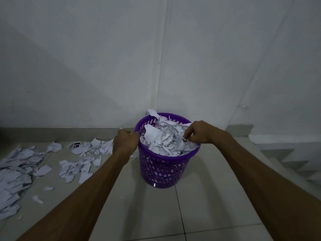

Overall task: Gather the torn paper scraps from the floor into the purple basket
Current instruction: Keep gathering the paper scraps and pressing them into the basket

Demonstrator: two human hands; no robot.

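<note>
Head view: pale tiled floor (199,206) meeting a white wall (104,58) along a grey skirting strip (69,132), with a stepped ledge (281,152) at right. Purple basket (166,169) upright on the tiles, close to the wall, perforated sides, heaped to the rim and slightly above with torn paper (165,140); one piece (152,113) poking up past the far rim. Left hand (126,140) at the near-left rim, fingers curled round its edge, gripping the basket. Right hand (198,132) over the right side of the heap, fingers bent downward, fingertips pinching or touching the scraps; cannot tell for certain whether a piece is held. Both forearms stretched in from the bottom corners. Loose paper scraps (83,153) spread on the floor left of the basket, a thicker drift (13,176) running to the left frame edge, a few stray bits (48,188) nearer the camera. Small dark-printed piece (76,144) among them near the skirting. Bare tile in front of and to the right of the basket, up to the ledge; grout lines crossing below it.
</note>
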